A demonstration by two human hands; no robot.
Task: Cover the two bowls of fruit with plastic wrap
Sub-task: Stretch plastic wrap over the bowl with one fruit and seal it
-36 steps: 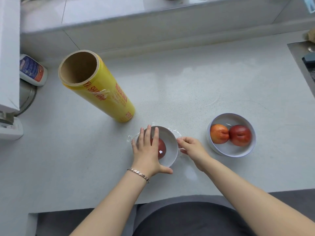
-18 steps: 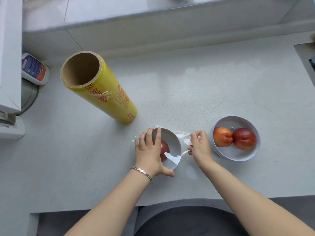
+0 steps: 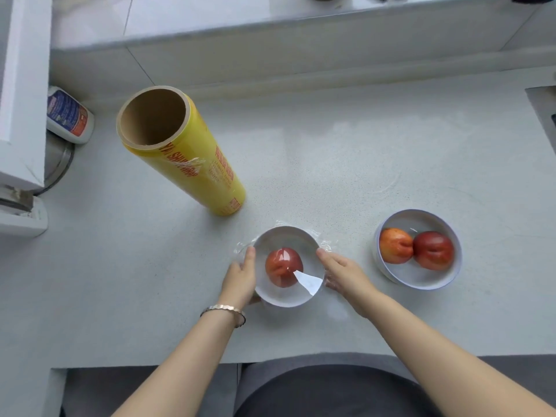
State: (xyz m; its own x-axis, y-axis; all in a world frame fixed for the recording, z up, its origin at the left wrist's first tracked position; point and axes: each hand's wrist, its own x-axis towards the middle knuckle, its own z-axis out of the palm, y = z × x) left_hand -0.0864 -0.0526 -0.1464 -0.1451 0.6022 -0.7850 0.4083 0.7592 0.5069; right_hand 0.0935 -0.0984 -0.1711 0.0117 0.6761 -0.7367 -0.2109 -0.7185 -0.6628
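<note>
A white bowl (image 3: 279, 239) holding one red fruit (image 3: 282, 266) stands near the counter's front edge, with clear plastic wrap (image 3: 310, 282) stretched over its top and bunched at both sides. My left hand (image 3: 240, 278) presses flat against the bowl's left wall. My right hand (image 3: 343, 273) lies along the right wall, fingers straight over the wrap. To the right, a second white bowl (image 3: 421, 284) holds two reddish fruits (image 3: 416, 249) and has no wrap on it. A big yellow roll of plastic wrap (image 3: 186, 155) stands behind the left bowl.
A white bottle with a blue label (image 3: 67, 115) lies at the far left beside a white appliance (image 3: 21, 100). A raised ledge (image 3: 270, 46) runs along the back. A sink edge (image 3: 544, 106) shows at the far right. The grey counter (image 3: 331, 164) stretches between them.
My left hand slid off the bowl's top to its left side, uncovering the fruit. My right hand let go of the pinched wrap edge and came to lie flat along the bowl's right side.
</note>
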